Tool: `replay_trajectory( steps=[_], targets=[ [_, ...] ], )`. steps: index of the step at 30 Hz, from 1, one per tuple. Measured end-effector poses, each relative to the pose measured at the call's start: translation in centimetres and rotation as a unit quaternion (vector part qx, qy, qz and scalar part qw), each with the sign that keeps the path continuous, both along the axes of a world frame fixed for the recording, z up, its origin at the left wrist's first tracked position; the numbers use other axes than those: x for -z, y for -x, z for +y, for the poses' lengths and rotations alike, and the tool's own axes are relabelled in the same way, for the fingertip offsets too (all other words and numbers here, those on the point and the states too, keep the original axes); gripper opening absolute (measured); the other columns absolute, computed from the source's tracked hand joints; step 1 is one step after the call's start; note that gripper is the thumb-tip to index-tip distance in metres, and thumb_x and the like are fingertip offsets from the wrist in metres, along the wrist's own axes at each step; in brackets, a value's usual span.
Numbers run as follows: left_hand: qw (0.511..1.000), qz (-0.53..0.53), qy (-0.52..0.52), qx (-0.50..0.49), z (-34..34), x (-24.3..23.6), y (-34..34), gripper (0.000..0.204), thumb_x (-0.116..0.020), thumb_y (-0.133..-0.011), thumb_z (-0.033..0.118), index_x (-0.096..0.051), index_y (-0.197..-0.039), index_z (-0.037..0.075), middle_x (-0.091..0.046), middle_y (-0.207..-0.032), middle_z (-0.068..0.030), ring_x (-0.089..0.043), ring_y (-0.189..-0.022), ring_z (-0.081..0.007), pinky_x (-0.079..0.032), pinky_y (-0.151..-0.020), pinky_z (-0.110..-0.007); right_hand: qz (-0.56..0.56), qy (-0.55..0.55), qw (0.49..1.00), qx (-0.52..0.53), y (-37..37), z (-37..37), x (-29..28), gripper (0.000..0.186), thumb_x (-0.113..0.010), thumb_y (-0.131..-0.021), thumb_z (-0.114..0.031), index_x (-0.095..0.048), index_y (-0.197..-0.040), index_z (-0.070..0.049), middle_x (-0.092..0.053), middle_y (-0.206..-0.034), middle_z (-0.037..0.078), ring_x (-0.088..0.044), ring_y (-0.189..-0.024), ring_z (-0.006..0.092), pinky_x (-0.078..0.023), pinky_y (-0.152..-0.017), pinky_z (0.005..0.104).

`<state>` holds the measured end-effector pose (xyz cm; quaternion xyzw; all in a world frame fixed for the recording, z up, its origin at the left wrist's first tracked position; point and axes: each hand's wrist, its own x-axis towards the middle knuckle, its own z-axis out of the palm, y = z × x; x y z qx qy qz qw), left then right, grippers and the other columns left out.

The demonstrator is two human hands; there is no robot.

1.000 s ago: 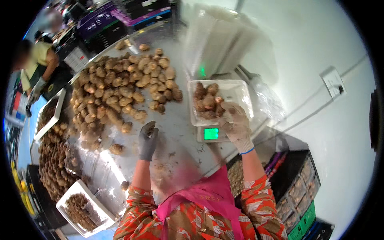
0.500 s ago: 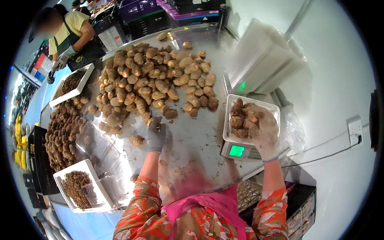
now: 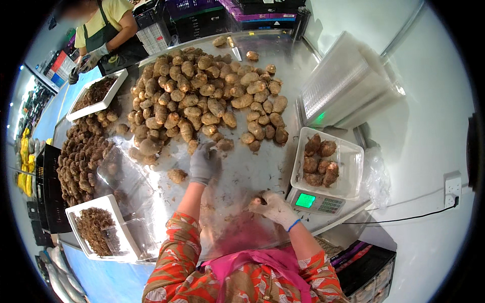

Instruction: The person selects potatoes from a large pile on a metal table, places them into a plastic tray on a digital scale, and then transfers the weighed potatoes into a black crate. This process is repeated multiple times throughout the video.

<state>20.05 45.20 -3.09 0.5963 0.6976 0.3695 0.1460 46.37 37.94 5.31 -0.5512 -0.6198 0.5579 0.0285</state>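
Observation:
My left hand [image 3: 202, 162], in a grey glove, reaches to the near edge of a big pile of brown taro roots [image 3: 179, 96], fingers loosely apart and slightly blurred. My right hand [image 3: 273, 207], in a pale knit glove, grips a small taro root [image 3: 256, 201] low over the metal table [image 3: 252, 171]. Right of it stands a scale [image 3: 323, 204] with a lit green display, carrying a clear tray [image 3: 350, 161] that holds several taro roots [image 3: 320, 161].
At left are darker roots [image 3: 83, 161] and two white trays [image 3: 124, 227] of scraps. Clear stacked trays [image 3: 343, 81] lean at back right by a crumpled bag [image 3: 375, 174]. A co-worker [image 3: 111, 35] stands across the table, near stacked crates [image 3: 192, 17]. A cable runs to a wall socket [image 3: 451, 189].
My right hand has left the tray on the scale, moved down and left, and now holds a root. My left hand has reached farther toward the pile. The view has shifted.

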Motion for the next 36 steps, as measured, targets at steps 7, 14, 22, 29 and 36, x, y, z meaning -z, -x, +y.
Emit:
replay_trajectory(
  steps=[7, 14, 22, 29, 36],
  targets=[
    [0.987, -0.149, -0.034, -0.044, 2.5, 2.5, 0.8, 0.029, -0.065, -0.083, 0.016, -0.064, -0.112, 0.014, -0.066, -0.103, -0.0121, -0.064, -0.092, -0.0312, -0.052, -0.080, -0.038, 0.406, 0.013, 0.878, 0.254, 2.3, 1.8, 4.7, 0.050, -0.064, -0.087, -0.015, -0.048, -0.130, 0.006, -0.061, -0.108, 0.010, -0.057, -0.094, 0.0155, -0.047, -0.086, 0.0256],
    [0.984, 0.152, 0.042, 0.080, 7.1, -2.4, -4.0, 0.040, -0.062, -0.084, 0.014, -0.057, -0.124, 0.013, -0.060, -0.118, -0.0158, -0.062, -0.101, -0.0332, -0.051, -0.083, -0.042, 0.176, -0.042, 0.968, 0.175, -1.9, -0.7, 7.7, 0.039, -0.061, -0.088, -0.009, -0.054, -0.125, 0.002, -0.061, -0.101, 0.003, -0.053, -0.089, 0.0085, -0.046, -0.078, 0.0233],
    [0.886, 0.340, 0.271, 0.160, 16.3, -0.5, -4.1, 0.066, -0.060, -0.083, 0.008, -0.037, -0.144, 0.020, -0.034, -0.149, -0.0138, -0.054, -0.118, -0.0328, -0.051, -0.093, -0.041, 0.288, -0.022, 0.933, 0.215, -2.6, -2.2, 8.1, 0.008, -0.055, -0.087, -0.007, -0.050, -0.093, -0.004, -0.043, -0.086, -0.002, -0.041, -0.077, 0.0075, -0.036, -0.068, 0.0228],
    [0.975, -0.018, 0.144, 0.166, 11.1, -4.4, -8.6, 0.049, -0.062, -0.089, 0.022, -0.047, -0.132, 0.003, -0.055, -0.127, -0.0173, -0.063, -0.104, -0.0268, -0.051, -0.087, -0.036, 0.197, -0.092, 0.959, 0.184, -8.1, -4.4, 10.1, 0.032, -0.066, -0.087, -0.013, -0.062, -0.116, -0.001, -0.062, -0.121, 0.014, -0.061, -0.106, 0.0229, -0.048, -0.091, 0.0330],
    [0.917, -0.218, 0.112, 0.316, 3.8, -11.4, -20.6, 0.046, -0.068, -0.087, 0.025, -0.054, -0.126, 0.006, -0.067, -0.092, -0.0087, -0.065, -0.082, -0.0149, -0.051, -0.074, -0.029, 0.059, -0.112, 0.979, 0.158, -11.4, -5.8, 2.5, 0.032, -0.065, -0.087, -0.016, -0.062, -0.115, 0.000, -0.063, -0.116, 0.017, -0.063, -0.102, 0.0255, -0.049, -0.086, 0.0351]
  ],
)
